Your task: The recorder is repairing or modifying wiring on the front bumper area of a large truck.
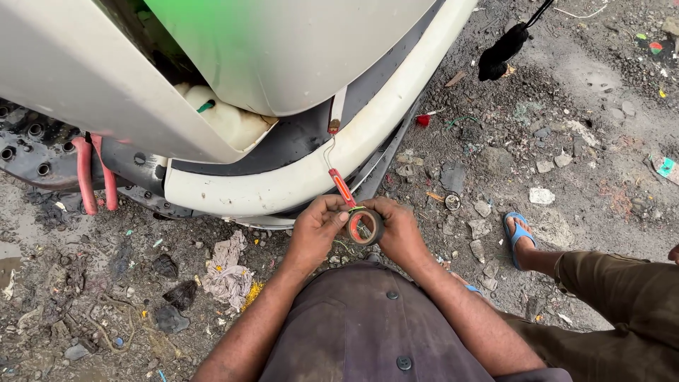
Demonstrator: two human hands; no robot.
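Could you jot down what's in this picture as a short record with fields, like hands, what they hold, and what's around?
left hand: left hand grips the tape roll from its side
right hand: right hand holds the same roll from the other side
wire: red-wrapped wire runs from the roll up to the white bumper
hoses: two red hoses hang at the left
ground: dirt ground with stones and a crumpled rag
foot: blue sandal on a foot at right
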